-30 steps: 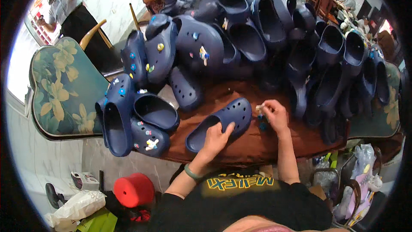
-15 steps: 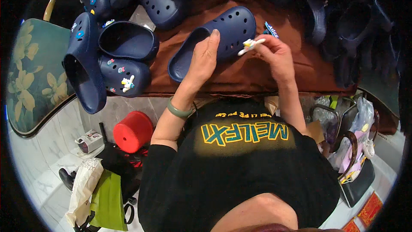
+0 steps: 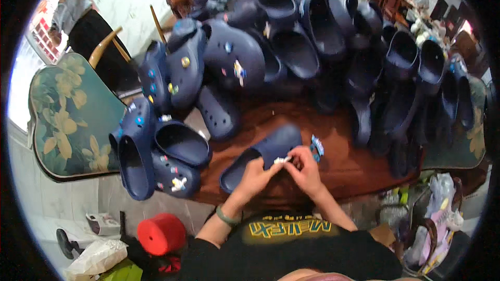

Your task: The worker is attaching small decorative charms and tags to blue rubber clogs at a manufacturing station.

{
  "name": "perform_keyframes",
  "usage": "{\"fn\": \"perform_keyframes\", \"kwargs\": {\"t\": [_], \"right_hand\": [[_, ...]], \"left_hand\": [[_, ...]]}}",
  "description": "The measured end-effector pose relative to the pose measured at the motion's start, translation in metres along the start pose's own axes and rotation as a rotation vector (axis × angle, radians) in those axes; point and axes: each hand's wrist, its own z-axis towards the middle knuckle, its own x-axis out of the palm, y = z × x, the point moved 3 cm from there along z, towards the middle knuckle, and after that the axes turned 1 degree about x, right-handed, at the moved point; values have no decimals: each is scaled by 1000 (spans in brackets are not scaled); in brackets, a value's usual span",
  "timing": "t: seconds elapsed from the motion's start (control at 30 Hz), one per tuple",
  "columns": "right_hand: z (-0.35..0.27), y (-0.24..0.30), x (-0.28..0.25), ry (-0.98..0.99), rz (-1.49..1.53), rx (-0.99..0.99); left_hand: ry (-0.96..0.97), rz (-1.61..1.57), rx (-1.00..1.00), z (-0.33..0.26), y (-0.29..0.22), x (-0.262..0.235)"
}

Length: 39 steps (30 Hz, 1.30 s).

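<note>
A navy blue clog [image 3: 278,139] with holes in its upper lies on the brown cloth in front of me. My left hand [image 3: 255,177] grips the clog's near side, its thumb stretched toward the right; the fingers underneath are mostly hidden. My right hand [image 3: 306,170] pinches a small white shoe charm [image 3: 282,160] beside the left thumb, over the near edge of the upper. The charm's shape is blurred, and I cannot tell whether it touches the clog. A blue and white charm [image 3: 316,148] lies on the cloth just beyond my right hand.
Decorated navy clogs [image 3: 177,177] crowd the left, with more clogs [image 3: 294,54] piled behind and on the right. Floral chair backs [image 3: 73,119] flank the brown cloth [image 3: 359,177]. A red stool [image 3: 161,234] stands below left. A person [image 3: 78,15] stands far left; others work behind.
The view has tilted up, bringing in the far clogs and the people. My right hand has brought the white charm left, close to my left thumb.
</note>
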Motion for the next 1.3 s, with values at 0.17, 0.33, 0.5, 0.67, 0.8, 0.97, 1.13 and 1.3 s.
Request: {"fn": "perform_keyframes", "kwargs": {"t": [0.17,0.33,0.5,0.67,0.8,0.97,1.13,1.3], "right_hand": [[-6,13,8,58,-83,-211],[-2,25,8,-36,-269,-222],[7,17,9,21,-273,-340],[17,31,0,211,-323,-574],[15,33,-3,229,-292,-626],[9,25,-2,105,-280,-554],[12,25,-3,94,-280,-606],[13,15,-1,149,-319,-570]], "left_hand": [[-120,-78,51,-7,18,-1],[0,-176,-52,1,8,-4],[-2,-184,-60,7,-1,-7],[-49,-5,16,1,-6,-13],[-4,41,-85,0,-7,-11],[-31,-183,-48,-2,-3,-7],[-47,28,-27,1,-5,-5],[-71,-1,55,4,0,-3]]}}
